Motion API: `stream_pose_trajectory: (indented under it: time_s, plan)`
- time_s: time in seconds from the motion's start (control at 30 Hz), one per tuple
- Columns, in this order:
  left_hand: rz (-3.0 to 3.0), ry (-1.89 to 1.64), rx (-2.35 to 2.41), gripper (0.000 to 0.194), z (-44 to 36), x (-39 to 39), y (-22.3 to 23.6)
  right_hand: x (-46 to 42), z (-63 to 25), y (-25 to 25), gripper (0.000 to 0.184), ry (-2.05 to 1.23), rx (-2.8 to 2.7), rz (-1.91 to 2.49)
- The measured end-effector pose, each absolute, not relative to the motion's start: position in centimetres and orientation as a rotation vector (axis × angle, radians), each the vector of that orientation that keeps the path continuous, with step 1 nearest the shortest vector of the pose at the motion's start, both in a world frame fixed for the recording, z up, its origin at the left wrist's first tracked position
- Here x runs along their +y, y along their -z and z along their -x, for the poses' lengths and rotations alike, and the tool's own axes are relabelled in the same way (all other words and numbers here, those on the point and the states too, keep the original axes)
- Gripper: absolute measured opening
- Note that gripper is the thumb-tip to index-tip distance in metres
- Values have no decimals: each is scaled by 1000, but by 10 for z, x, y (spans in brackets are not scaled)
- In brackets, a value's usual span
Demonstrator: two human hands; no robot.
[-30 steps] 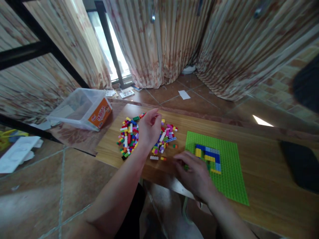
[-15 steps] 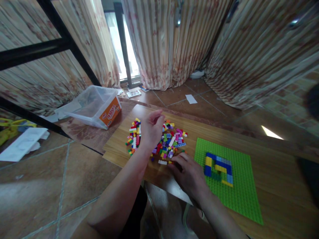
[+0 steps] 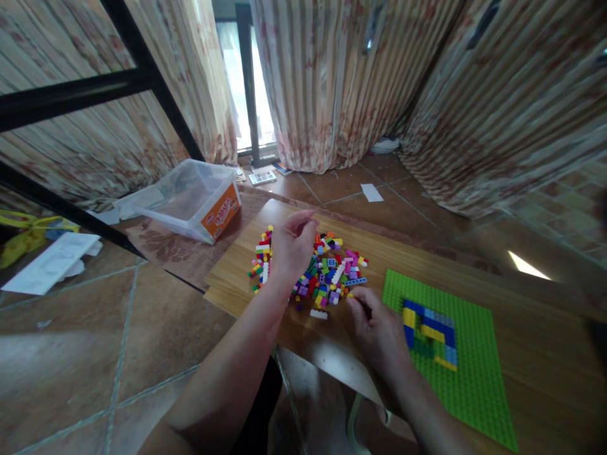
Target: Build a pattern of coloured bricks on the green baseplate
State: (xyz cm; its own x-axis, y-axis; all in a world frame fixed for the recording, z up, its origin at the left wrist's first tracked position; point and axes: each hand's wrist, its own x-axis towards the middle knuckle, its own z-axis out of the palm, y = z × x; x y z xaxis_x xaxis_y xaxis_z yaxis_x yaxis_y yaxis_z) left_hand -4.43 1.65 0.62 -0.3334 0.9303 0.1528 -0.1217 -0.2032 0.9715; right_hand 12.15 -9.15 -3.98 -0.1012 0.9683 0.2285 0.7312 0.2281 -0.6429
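Above the pile of small multicoloured building bricks is my left hand, its fingers curled in toward the thumb; whatever lies between them is hidden. My right hand pinches a small yellow brick between thumb and fingertips, at the pile's near right edge. A white brick lies apart on the wood, left of my right hand. To the right, a green baseplate carries a rough square of blue, yellow, light blue and green bricks. Part of the pile is covered by my left hand and wrist.
The wooden tabletop stretches to the right. Beyond its left end stands a clear plastic bin with an orange label. A black metal frame rises at the left, and curtains hang behind. White paper lies on the tiled floor.
My right hand has lifted a little away from the white brick, with the yellow brick in its fingertips. My left hand stays over the pile. The whole view has shifted slightly.
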Motion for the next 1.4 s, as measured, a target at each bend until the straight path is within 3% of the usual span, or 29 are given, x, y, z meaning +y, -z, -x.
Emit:
stream_pose_trajectory:
  time_s: [0.27, 0.77, 0.97, 1.4]
  plan:
    - [-1064, -1659, 1242, 18, 48, 15, -6, -89, -120, 48, 27, -335, -1995, 1661]
    - [-1034, -1633, 1238, 17, 49, 15, -8, -86, -100, 43, 20, -162, -1922, 1360]
    - [-1045, -1621, 1242, 16, 50, 13, -8, -80, -70, 48, 25, -140, -2040, 1223]
    - [-1045, -1585, 1284, 17, 53, 16, -11, -76, -56, 43, 16, -258, -2023, 1304]
